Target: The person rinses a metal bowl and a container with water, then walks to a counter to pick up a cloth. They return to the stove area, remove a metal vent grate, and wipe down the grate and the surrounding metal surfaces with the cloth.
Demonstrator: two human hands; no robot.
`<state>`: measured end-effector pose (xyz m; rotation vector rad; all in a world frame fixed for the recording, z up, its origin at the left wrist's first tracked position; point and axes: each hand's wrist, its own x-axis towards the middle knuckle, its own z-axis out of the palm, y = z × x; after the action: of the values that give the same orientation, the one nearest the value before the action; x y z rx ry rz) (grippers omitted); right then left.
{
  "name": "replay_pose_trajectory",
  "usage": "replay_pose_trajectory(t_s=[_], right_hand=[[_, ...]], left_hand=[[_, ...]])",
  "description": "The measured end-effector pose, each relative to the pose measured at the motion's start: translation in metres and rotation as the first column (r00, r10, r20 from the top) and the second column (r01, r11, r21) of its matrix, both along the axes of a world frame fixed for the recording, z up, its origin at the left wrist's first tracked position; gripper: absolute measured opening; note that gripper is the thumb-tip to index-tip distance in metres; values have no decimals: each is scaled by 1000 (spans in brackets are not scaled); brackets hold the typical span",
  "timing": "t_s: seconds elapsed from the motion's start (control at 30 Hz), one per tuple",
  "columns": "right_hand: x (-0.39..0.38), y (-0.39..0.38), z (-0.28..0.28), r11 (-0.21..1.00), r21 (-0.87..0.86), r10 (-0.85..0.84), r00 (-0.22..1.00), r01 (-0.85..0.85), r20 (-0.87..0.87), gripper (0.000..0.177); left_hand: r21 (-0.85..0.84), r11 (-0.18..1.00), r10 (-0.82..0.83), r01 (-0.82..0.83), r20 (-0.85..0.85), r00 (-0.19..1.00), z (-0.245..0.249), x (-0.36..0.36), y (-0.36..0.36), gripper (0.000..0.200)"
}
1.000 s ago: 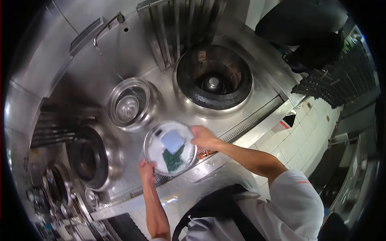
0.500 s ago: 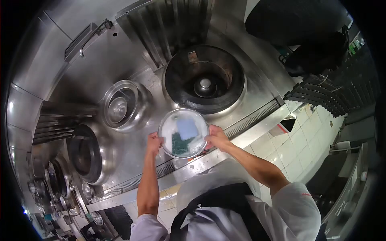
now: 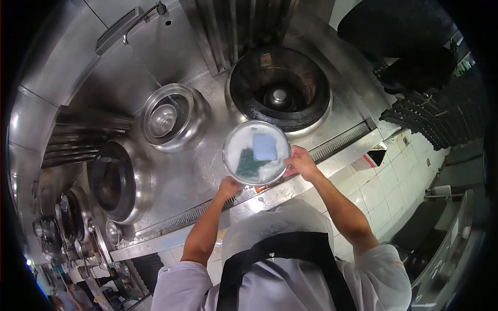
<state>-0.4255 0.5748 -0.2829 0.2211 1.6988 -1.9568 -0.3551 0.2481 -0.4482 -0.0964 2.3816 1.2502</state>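
A round metal basin (image 3: 226, 165) of whitish, foamy water is in front of me, just short of the large wok burner. In it are a light blue sponge or cloth (image 3: 264, 147) and a dark green scouring pad (image 3: 250, 165). My right hand (image 3: 302, 164) grips the basin's right rim, fingers closed. At the lower left edge my left hand (image 3: 228, 187) is closed against the rim, its fingertips partly hidden. Red-orange bits (image 3: 263, 188) show just below the basin.
The black wok burner ring (image 3: 244, 111) rises beyond the basin. Left of it, a metal bowl (image 3: 162, 120) sits in a round steel well (image 3: 194, 129), with a thin water stream from the faucet (image 3: 126, 37) above. A drain grate (image 3: 342, 142) runs along the counter front. A person (image 3: 72, 298) appears lower left.
In view, the basin and my hands have shifted right and slightly up, along with the whole scene. My left hand is now lower on the basin's edge. A thin water stream now shows below the faucet.
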Motion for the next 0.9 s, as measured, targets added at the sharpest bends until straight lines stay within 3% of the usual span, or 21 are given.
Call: replay_pose_trajectory(t_s=[0.07,0.1,0.2,0.23,0.27,0.33,0.4,0.43,0.53,0.7,0.8,0.9], right_hand=[[1,7,2,998,-19,60,998,-60,-15,23],[0,17,4,994,-43,101,995,-100,11,11],[-5,48,-41,969,195,150,989,-150,13,8],[-2,54,-83,834,517,354,905,-192,-235,10],[1,58,-112,677,713,538,785,-183,-309,14],[9,39,-131,314,922,784,610,-228,-116,25],[11,11,-137,222,908,753,654,-356,72,38],[11,0,-138,180,889,731,662,-421,166,45],[9,-15,-110,252,819,721,664,-516,196,60],[1,-13,-85,231,758,743,613,-610,267,59],[4,-7,-95,240,730,780,574,-640,247,60],[8,3,-100,211,734,830,515,-645,215,63]], left_hand=[[-58,992,-115,115,-8,993,22,7,36,43],[-97,983,-160,158,-17,987,22,7,46,45],[-146,979,-149,142,-36,988,19,5,59,50],[-172,978,-121,117,-13,993,27,4,61,52],[-201,975,-92,93,12,996,34,4,62,54],[-143,985,-109,96,-86,990,27,10,62,51],[-155,980,-157,128,-195,968,4,12,58,49],[-212,969,-162,130,-140,977,11,13,58,48],[-346,920,-185,186,34,982,37,16,59,47],[-439,793,-354,421,230,907,34,14,58,46],[-424,831,-349,361,108,931,10,20,54,44],[-170,952,-233,254,131,964,49,15,66,36]])
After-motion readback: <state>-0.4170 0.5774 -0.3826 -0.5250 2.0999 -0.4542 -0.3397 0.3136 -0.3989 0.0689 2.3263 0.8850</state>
